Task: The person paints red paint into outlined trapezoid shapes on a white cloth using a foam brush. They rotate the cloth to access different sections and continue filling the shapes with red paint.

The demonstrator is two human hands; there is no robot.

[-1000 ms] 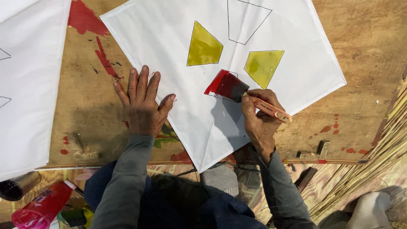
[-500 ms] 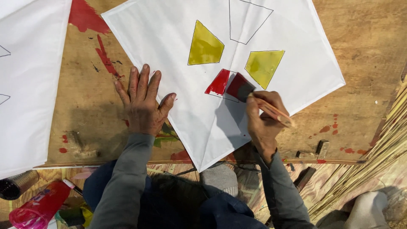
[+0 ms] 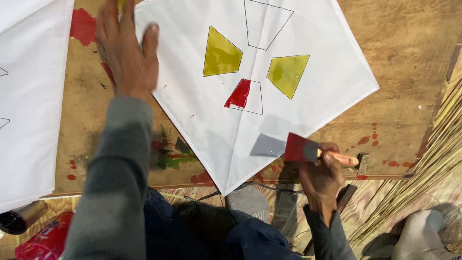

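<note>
A white diamond-shaped paper sheet (image 3: pixel 308 29) lies on a paint-stained wooden board (image 3: pixel 399 43). It bears outlined trapezoids: two filled yellow (image 3: pixel 221 54), one half filled red (image 3: pixel 239 94), one blank. My right hand (image 3: pixel 321 177) grips a flat paintbrush (image 3: pixel 308 150) with red bristles, lifted off the sheet near its lower corner. My left hand (image 3: pixel 126 48) reaches far up, fingers spread, flat on the sheet's upper-left edge.
Another white sheet (image 3: pixel 24 96) covers the board's left side. A bundle of thin bamboo sticks (image 3: pixel 433 159) lies at the right. A red pouch (image 3: pixel 43 240) and a spool of thread (image 3: pixel 19 219) sit at the lower left by my knees.
The brush left a red patch in the lower trapezoid and pulled back toward me. My left hand moved from the sheet's lower-left edge up to its upper-left edge.
</note>
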